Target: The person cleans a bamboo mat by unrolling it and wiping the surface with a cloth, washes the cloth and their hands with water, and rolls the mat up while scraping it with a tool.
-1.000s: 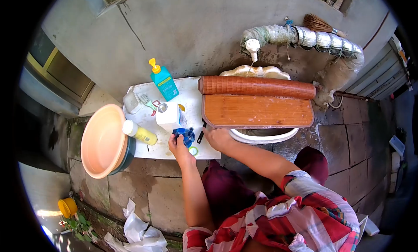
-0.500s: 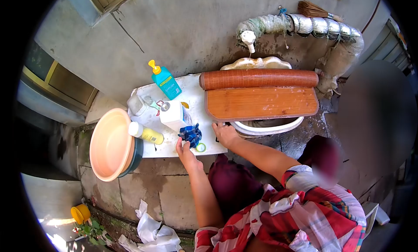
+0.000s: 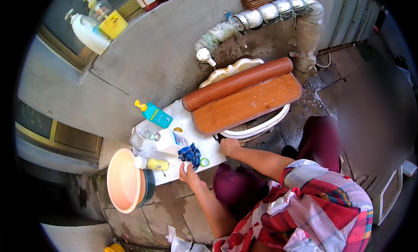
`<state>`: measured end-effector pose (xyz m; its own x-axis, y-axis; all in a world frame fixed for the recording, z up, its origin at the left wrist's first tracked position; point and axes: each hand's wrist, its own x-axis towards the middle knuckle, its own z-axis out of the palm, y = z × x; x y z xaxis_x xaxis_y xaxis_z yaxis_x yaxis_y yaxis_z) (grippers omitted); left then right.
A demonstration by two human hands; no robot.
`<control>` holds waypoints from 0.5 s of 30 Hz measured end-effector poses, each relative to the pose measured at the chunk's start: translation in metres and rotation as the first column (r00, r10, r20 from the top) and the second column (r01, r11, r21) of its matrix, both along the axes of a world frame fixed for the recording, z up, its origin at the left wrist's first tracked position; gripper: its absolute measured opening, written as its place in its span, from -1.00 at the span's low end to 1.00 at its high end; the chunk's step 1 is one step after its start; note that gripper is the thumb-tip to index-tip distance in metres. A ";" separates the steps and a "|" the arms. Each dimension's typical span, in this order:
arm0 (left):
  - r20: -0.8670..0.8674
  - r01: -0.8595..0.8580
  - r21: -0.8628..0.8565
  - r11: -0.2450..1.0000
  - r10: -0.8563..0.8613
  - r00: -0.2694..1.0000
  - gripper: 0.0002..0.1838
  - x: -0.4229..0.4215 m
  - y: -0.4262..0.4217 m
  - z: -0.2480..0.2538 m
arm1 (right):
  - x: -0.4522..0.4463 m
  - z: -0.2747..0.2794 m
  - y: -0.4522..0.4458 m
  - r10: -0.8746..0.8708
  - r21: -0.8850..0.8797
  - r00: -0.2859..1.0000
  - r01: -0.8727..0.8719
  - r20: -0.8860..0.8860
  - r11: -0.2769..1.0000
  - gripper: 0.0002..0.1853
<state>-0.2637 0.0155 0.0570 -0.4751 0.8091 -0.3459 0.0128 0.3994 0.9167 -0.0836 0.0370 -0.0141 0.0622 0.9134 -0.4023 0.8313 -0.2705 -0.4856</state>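
My left hand [image 3: 190,175] is at the front edge of the white table [image 3: 172,175], beside a crumpled blue checked cloth [image 3: 189,154]. Its fingers are closed round something small and white that I cannot make out. My right hand [image 3: 229,146] rests at the table's right end, below the near left corner of a partly rolled bamboo mat [image 3: 248,104]. Its fingers are curled and partly hidden; something dark shows by them. The mat lies across a white sink [image 3: 257,129]. Close to the cloth is a green-rimmed roll of tape [image 3: 205,162].
A white box-like container [image 3: 167,141], a yellow bottle [image 3: 154,163] and a teal pump bottle [image 3: 154,114] stand or lie on the table. Peach basins [image 3: 123,181] are at its left. A tap [image 3: 204,56] juts over the sink. Another person's dark red trouser leg [image 3: 320,143] is at right.
The view has tilted and swung, bringing pump bottles on a sill into sight at upper left. Both hands keep nearly the same places by the cloth and the mat.
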 end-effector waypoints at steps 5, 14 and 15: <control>-0.155 -0.004 0.117 0.993 0.022 0.988 -0.58 0.003 -0.006 0.011 | 0.019 0.006 -0.022 -0.021 0.040 0.975 0.030 -0.221 0.999 -0.63; -0.018 0.170 0.326 0.930 -0.173 0.985 -0.66 0.058 0.031 -0.017 | 0.158 0.048 -0.128 -0.440 0.351 0.823 0.557 -0.359 0.753 -0.70; 0.005 0.222 0.307 0.925 -0.235 0.972 -0.66 0.069 0.030 -0.014 | 0.172 0.051 -0.131 -0.521 0.369 0.786 0.617 -0.333 0.695 -0.70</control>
<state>-0.1952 0.0455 0.0431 -0.2552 0.9633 -0.0835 0.0309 0.0944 0.9951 0.0885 -0.0944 0.0367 0.5970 0.8016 -0.0326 0.4675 -0.3806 -0.7979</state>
